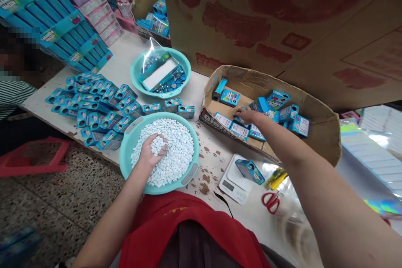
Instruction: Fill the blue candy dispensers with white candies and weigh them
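Observation:
My left hand is cupped palm up over a teal basin of small white candies, with a handful of them in its palm. Reaching into a cut-down cardboard carton, my right hand has its fingers curled over a small blue box, partly hidden beneath them. Several similar blue boxes lie around it in the carton. On a white digital scale to the right of the basin, one blue box with a round hole in its end lies on its side.
Many blue boxes stand grouped on the table's left. Behind the candies, another teal basin holds blue caps and a clear-windowed pack. Red scissors lie beside the scale. A tall cardboard wall bounds the back. A person's striped sleeve shows at left.

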### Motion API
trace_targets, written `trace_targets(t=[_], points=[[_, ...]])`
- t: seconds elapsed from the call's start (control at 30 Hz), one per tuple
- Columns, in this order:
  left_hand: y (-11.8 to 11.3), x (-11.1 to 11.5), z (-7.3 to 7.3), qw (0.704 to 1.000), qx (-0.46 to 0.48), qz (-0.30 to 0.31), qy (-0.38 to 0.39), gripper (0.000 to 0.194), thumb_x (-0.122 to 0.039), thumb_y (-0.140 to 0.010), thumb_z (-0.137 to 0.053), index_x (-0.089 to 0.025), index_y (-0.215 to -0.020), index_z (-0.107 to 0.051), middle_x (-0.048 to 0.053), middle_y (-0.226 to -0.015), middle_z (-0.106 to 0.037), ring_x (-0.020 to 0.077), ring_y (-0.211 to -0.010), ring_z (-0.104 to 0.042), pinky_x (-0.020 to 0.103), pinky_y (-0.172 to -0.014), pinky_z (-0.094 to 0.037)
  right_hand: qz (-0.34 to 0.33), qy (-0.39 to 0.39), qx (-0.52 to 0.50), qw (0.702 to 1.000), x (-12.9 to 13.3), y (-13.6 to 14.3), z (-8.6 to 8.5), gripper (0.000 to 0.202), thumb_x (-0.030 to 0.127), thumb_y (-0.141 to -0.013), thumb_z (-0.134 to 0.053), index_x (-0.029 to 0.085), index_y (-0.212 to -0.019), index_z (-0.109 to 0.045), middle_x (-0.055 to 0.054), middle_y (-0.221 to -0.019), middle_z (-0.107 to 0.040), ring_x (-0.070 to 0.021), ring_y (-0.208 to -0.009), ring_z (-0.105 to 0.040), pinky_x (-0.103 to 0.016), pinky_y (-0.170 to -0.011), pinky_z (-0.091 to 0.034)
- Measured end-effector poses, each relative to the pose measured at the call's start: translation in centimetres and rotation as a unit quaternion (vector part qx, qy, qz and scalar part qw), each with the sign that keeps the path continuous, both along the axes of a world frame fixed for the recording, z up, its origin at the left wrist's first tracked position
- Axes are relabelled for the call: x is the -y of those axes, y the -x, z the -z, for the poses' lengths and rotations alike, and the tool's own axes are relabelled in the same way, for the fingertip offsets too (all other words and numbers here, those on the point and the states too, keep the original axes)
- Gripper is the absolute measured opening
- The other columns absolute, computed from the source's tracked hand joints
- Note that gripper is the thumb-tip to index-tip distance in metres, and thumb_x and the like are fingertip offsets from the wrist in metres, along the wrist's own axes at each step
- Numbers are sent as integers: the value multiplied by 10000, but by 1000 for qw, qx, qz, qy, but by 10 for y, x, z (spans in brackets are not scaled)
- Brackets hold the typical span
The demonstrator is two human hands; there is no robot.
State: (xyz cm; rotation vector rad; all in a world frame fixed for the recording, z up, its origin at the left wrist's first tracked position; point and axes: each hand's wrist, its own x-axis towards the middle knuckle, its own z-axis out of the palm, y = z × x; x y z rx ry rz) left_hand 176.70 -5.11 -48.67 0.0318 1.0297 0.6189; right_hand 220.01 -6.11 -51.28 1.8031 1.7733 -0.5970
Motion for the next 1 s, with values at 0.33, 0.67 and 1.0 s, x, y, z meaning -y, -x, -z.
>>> trace_targets(t=[0.33, 0.67, 1.0], points=[[2, 2, 0, 994, -12, -111, -13, 52, -212, -736, -512, -166, -732, -534, 39, -676, -590, 148, -601, -596, 221, -482, -482, 54, -140, 5, 989, 28, -5, -51, 310, 256, -739, -678, 149, -1016, -587, -143, -1033, -616, -264, -961, -553, -343, -772, -394], [-8, -6, -17, 999, 6, -45, -5, 121, -243, -704, -556, -179, -654, -467, -25, -496, -459, 73, -349, -387, 157, -314, -263, 219, -404, -346, 818, 97, 152, -133, 422, 542, -785, -603, 236, -1065, -526, -56, -944, -619, -221, -790, -594, -349, -683, -487], [-28, 3, -80, 950, -56, -145, -270, 210, -320, -670, -633, -168, -619, -498, -22, -542, -536, 124, -499, -553, 244, -502, -442, 122, -348, -406, 836, 72, 282, -82, 342, 332, -738, -730, 225, -1030, -588, -69, -953, -643, -266, -909, -588, -378, -771, -470]])
